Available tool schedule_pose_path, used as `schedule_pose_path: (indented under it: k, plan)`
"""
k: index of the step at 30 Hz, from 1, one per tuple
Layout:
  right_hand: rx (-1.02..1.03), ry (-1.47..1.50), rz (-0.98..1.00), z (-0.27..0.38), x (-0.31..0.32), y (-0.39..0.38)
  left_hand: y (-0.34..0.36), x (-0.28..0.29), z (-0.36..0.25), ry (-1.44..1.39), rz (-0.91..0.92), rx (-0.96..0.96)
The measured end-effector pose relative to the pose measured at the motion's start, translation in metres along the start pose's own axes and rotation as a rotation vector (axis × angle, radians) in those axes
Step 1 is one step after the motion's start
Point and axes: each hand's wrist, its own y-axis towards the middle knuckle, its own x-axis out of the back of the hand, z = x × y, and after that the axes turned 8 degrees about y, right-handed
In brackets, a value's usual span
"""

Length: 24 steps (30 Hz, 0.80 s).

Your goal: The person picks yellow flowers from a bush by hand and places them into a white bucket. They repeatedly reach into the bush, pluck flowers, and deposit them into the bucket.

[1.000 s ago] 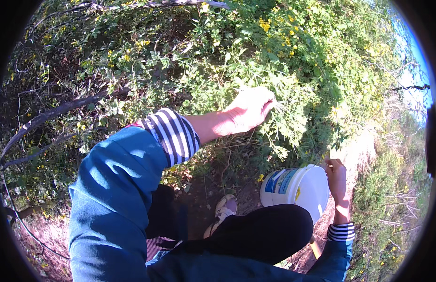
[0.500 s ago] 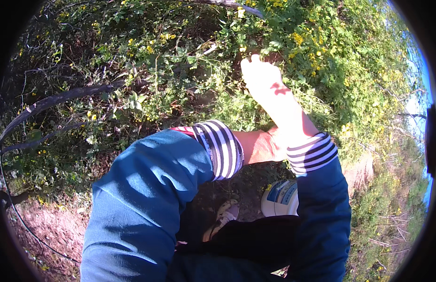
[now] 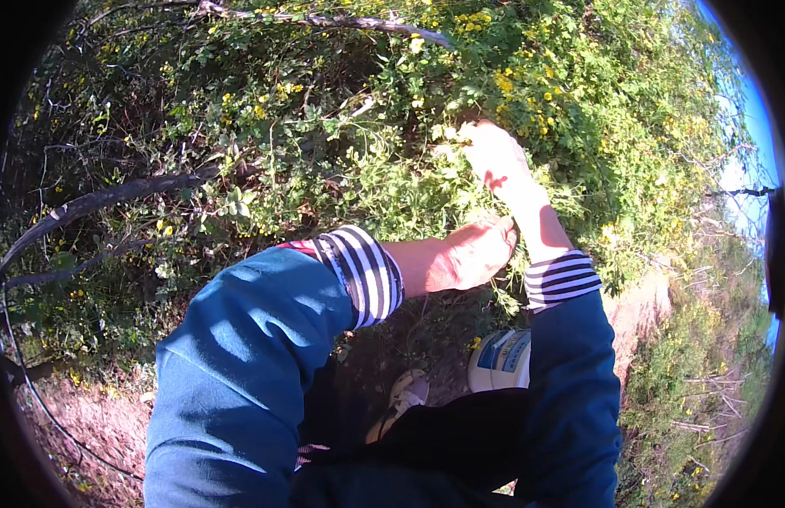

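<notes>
Both my arms, in blue sleeves with striped cuffs, reach into a leafy green shrub (image 3: 392, 182) dotted with small yellow flowers. My left hand (image 3: 481, 252) is closed, its fingers curled around leafy stems, with some leaves showing just below it. Farther up, my right hand (image 3: 498, 161) bends toward the foliage with its fingers drawn together. Strong sunlight bleaches that hand, and what its fingertips pinch cannot be made out. Pale leaves touch or lie right beside those fingertips. The left hand is close to the right wrist.
Below my hands stands a white bucket (image 3: 500, 360) with a blue label, partly behind my right sleeve. A shoe (image 3: 409, 389) shows beside it. A thick bare branch (image 3: 96, 200) curves through the left, and another branch (image 3: 350, 21) crosses the top. Reddish bare soil (image 3: 96, 419) lies lower left.
My right hand has come down a little and its fingers have curled in. The left hand has moved out from behind the right wrist and now shows as a closed fist.
</notes>
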Motion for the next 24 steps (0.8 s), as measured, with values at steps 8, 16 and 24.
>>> schedule_pose_path:
  k: [8, 16, 24]
  plan:
    - [-0.267, 0.759, -0.321, -0.006, 0.012, -0.042, -0.009, -0.030, 0.033, 0.869, 0.128, -0.496]
    - [-0.324, 0.759, -0.360, -0.015, 0.023, -0.064, 0.009, -0.001, 0.047, 0.113, -0.325, -0.088]
    - [0.034, 0.488, -0.413, 0.017, 0.034, -0.088, 0.048, 0.042, 0.045, -0.044, -0.099, -0.128]
